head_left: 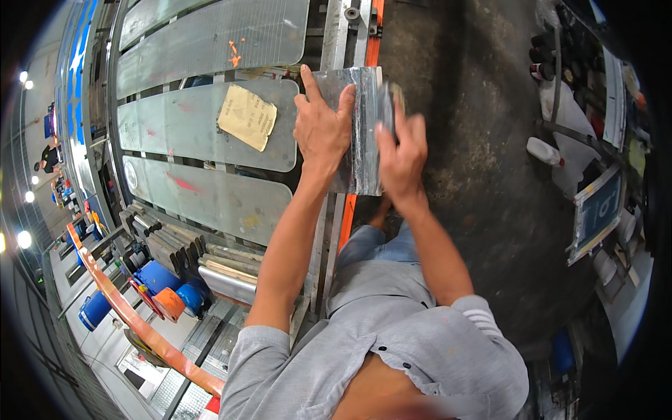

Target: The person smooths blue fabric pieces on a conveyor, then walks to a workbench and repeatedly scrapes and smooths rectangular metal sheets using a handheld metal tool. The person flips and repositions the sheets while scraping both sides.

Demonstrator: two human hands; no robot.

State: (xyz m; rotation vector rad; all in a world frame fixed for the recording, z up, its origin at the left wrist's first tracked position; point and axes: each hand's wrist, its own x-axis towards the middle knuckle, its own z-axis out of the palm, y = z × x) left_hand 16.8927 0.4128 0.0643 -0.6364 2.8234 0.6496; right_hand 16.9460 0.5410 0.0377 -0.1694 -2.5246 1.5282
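Long grey rectangular slab [365,164], streaked pale along its length, and here it is, lying across the inner side of a metal rail with a bright orange edge [348,220], right in front of the person! Out to the right spreads the dark, stained concrete floor [483,161]; across on the left, a row of rounded, frosted glass-like panels [203,133]. Below them sits a stack of long, narrow wood-and-metal bars [231,262]. Smaller now: a creased yellow paper sheet [246,117] rests on the middle panel, and above it, tiny bright orange scraps [235,53] dot the next one.

So what's in hand? It looks like a rubbing or scraping stroke along the slab's right edge, judging by the blur there. The next move seems to call for even pressure along that edge and a slab that doesn't slide on the rail.

Now the grip! The left hand [323,133] bears on the slab, thumb and forefinger spread well apart; the other fingers are folded from view, so whether they clasp underneath I cannot tell. The right hand [404,150] is closed, pinching a small, blurred dark-and-yellowish object [387,105] against that edge; just what it is, the blur hides.
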